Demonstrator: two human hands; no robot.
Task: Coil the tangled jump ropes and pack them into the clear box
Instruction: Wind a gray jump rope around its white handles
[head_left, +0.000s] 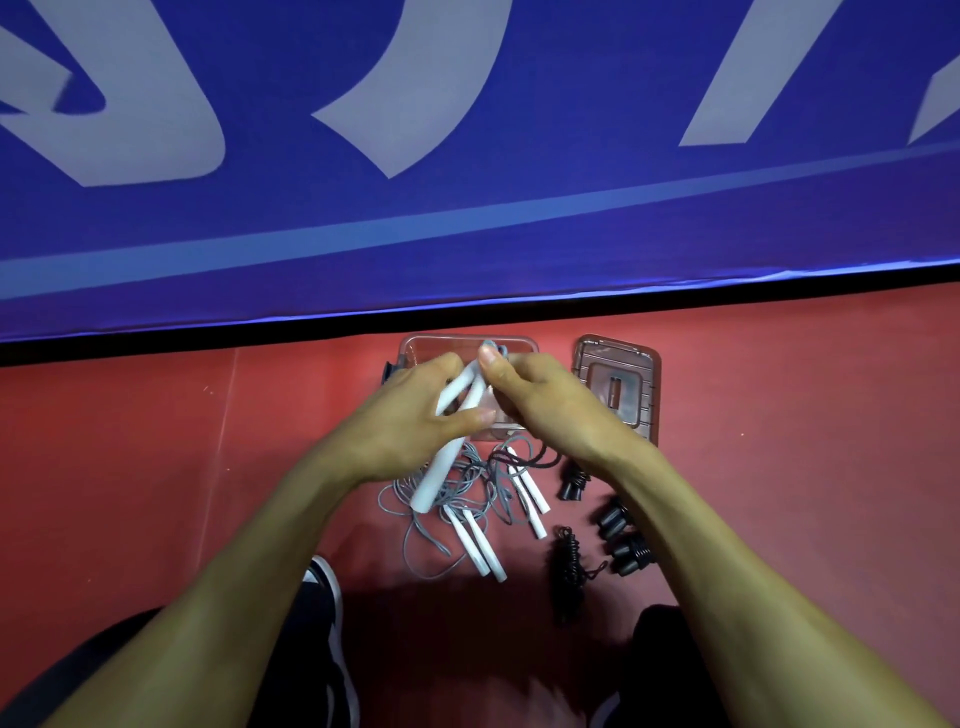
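My left hand (410, 415) grips two white handles (441, 467) of a grey jump rope, held slanted above the clear box (415, 345). My right hand (540, 400) pinches the grey cord (491, 347) at the handles' upper end, thumb on top. Under my hands a tangle of grey cord (457, 493) lies on the red floor with two more pairs of white handles (480, 545) (530, 491). Black-handled ropes (618, 530) and a coiled black cord (566, 558) lie to the right. My hands hide most of the box.
The box's clear lid (618, 387) lies flat to the right of the box. A blue banner with large pale letters (467, 182) stands right behind the box. My dark trouser legs and a shoe (327, 587) are at the bottom of the view.
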